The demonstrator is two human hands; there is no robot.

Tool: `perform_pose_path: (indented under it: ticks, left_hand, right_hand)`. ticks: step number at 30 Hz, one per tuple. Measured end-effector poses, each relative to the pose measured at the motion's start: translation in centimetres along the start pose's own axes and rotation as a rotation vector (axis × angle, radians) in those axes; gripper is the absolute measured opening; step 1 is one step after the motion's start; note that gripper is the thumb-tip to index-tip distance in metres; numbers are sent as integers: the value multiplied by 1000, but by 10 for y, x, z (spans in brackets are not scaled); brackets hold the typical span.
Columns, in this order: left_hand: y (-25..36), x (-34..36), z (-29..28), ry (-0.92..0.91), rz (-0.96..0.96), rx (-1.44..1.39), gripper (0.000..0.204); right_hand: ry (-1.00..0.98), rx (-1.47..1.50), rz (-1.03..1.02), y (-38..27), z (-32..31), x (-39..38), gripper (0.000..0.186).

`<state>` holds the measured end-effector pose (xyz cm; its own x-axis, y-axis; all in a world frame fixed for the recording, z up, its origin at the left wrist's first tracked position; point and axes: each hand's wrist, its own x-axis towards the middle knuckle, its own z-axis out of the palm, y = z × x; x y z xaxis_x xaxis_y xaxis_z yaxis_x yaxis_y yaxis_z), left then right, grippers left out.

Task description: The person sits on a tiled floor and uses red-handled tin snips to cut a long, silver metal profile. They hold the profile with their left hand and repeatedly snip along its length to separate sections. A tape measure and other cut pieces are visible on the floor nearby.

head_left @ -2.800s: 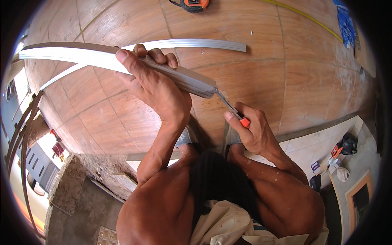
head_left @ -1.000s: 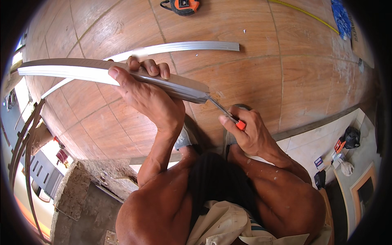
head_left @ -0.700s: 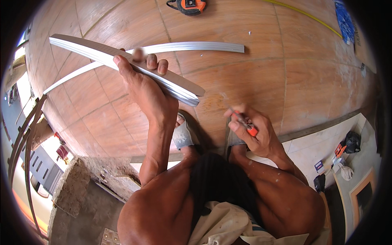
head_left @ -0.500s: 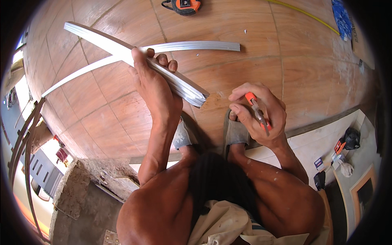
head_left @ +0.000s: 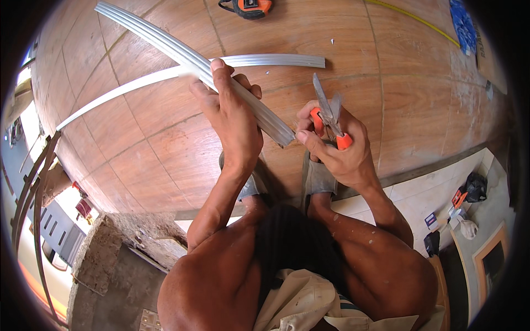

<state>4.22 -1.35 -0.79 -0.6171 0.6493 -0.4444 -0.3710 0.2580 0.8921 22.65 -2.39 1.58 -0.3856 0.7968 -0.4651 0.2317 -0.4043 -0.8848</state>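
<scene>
My left hand (head_left: 233, 124) is wrapped round a silvery ribbed metal channel (head_left: 152, 37), which slants from the far left down toward my right hand. Its near end stops just short of the fingers of my right hand (head_left: 353, 151). Held in that hand is a pair of snips (head_left: 327, 113) with orange-red grips, its two blades spread apart and pointing away from me. Beneath the held channel, a second long metal channel (head_left: 281, 60) lies across the tiled floor (head_left: 331, 83), bending in the fisheye view.
An orange and black tape measure (head_left: 251, 7) lies at the far edge. Far right are a yellow tape strip (head_left: 414, 23), blue plastic (head_left: 462, 27) and a cardboard piece (head_left: 487, 58). Dark curved bars (head_left: 40, 187) stand left. My sandalled feet (head_left: 320, 176) are close below the hands.
The snips have turned in my right hand, blades now pointing away from me and spread. My left hand has moved right with the channel, bringing its near end closer to my right hand.
</scene>
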Motion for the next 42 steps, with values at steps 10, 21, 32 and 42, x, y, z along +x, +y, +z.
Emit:
perform_pose_path:
  ticks: [10,21,32,42]
  left_hand:
    - [-9,-5,5,-194,187,211,42]
    - [7,10,-16,-279,-281,-213,32]
    - [-1,27,-25,-450,-412,-764,47]
    - [-2,18,-14,-428,-359,-743,42]
  right_hand:
    - [-188,-107,169,-7,-10,15,26]
    - [73,-531,-551,-3,-38,29,39]
    - [-162,-56,-108,5,-12,-31,24]
    - [-38,-201,-593,5,-2,-7,50]
